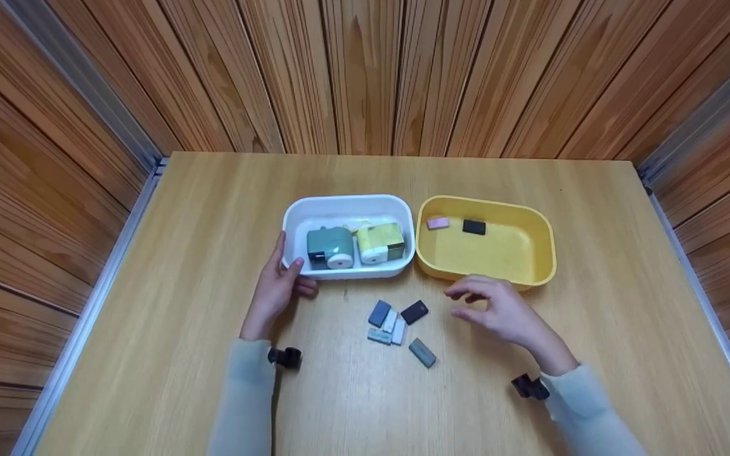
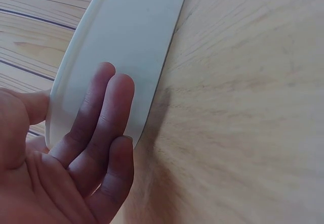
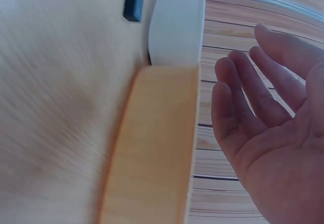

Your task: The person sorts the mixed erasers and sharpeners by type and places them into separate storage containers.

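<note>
My left hand (image 1: 274, 288) grips the front left corner of a white plastic tub (image 1: 349, 206). In the left wrist view its fingers (image 2: 119, 95) lie against the tub's outer wall, with the thumb at the rim. Two desktop pencil sharpeners sit in that tub: a teal one (image 1: 329, 242) and a pale yellow one (image 1: 383, 237). Beside the front rim of a yellow tub (image 1: 517, 244), my right hand (image 1: 492, 307) hovers with loosely bent fingers and nothing in them. Inside the yellow tub are a pink eraser-like block (image 1: 438, 223) and a black one (image 1: 474, 227).
In front of the tubs lie several small eraser-like blocks: a dark blue one (image 1: 379, 313), a black one (image 1: 414, 311), a grey one (image 1: 422, 353) and paler ones (image 1: 398, 331). Wood-panelled walls (image 1: 365, 76) stand behind and beside the table (image 1: 168, 380).
</note>
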